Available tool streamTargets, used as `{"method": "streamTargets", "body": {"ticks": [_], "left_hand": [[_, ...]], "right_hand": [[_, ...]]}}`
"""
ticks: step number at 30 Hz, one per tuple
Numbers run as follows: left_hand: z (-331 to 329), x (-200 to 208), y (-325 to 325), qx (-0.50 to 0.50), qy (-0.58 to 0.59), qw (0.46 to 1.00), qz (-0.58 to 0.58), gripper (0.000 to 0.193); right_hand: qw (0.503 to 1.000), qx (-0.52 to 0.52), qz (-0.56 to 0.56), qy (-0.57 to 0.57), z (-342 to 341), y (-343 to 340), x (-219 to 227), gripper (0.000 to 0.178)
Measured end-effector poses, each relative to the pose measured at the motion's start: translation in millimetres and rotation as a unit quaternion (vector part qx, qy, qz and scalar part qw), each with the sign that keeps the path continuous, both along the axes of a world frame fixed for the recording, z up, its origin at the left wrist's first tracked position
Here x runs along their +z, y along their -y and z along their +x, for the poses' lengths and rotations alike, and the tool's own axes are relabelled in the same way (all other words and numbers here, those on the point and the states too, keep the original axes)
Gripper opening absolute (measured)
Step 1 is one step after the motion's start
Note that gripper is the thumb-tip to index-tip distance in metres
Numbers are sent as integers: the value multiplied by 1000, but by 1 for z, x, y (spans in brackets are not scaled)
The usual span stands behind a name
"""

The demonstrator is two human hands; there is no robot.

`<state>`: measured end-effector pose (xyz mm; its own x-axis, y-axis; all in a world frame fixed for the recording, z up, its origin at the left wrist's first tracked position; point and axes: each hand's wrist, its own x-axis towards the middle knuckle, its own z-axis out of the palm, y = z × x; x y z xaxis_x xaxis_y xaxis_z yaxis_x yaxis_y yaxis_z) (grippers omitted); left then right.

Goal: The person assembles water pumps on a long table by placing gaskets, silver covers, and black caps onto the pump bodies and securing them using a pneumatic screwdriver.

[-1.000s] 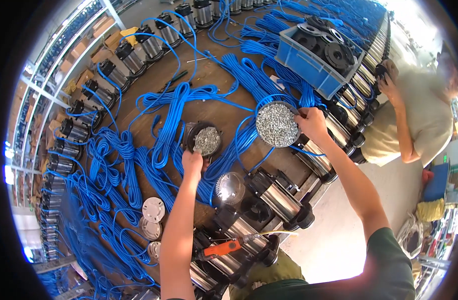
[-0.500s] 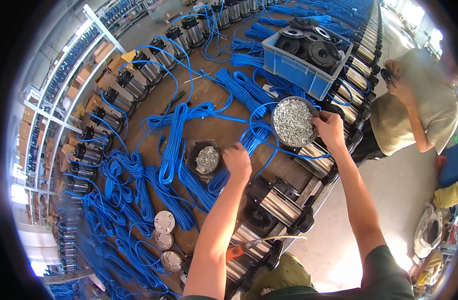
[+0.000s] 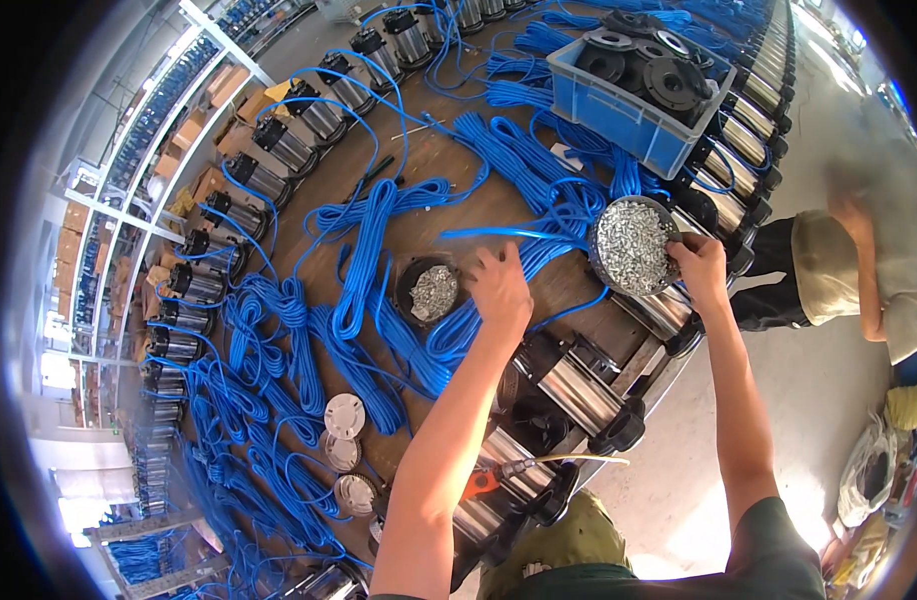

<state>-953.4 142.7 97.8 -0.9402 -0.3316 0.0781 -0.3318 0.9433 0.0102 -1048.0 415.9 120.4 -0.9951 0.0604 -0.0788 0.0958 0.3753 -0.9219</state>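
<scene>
My right hand grips the right rim of a round dark bowl full of small silvery metal pieces, like screws. The bowl sits over blue cable beside the row of metal cylinders. My left hand is raised over the table with its fingers apart and nothing seen in them. Just beyond its fingertips runs a slightly blurred blue cable, reaching left from the bowl. To the left of that hand is a smaller black dish with more silvery pieces.
Coiled blue cables cover much of the brown table. Metal pump-like cylinders line its edges. A blue crate of black round parts stands at the far right. Pale discs lie at the near left. Another person stands to the right.
The view has shifted. My left hand has lifted away and its fingers have spread. The blue cable, looped before, now stretches leftward. The bowl has shifted right in my right hand. The other person has moved.
</scene>
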Motion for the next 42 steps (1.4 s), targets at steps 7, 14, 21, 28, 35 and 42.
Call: {"method": "streamTargets", "body": {"ticks": [7, 14, 21, 28, 35, 42], "left_hand": [[-28, 16, 12, -168, 63, 983, 45, 89], [-84, 57, 81, -322, 214, 922, -22, 64], [-27, 7, 121, -88, -2, 995, 42, 82], [30, -41, 160, 88, -14, 969, 228, 109], [47, -55, 127, 28, -10, 990, 136, 89], [68, -32, 129, -67, -9, 983, 174, 82]], "right_hand": [[1000, -10, -18, 21, -3, 0, -10, 25], [1000, 0, -16, 11, 4, 6, -2, 24], [997, 66, 42, -1, 13, 35, -3, 24], [979, 140, 143, 22, 14, 111, -34, 28], [944, 165, 285, 13, 3, 148, -99, 22], [847, 267, 456, -62, 7, 149, -124, 19]]}}
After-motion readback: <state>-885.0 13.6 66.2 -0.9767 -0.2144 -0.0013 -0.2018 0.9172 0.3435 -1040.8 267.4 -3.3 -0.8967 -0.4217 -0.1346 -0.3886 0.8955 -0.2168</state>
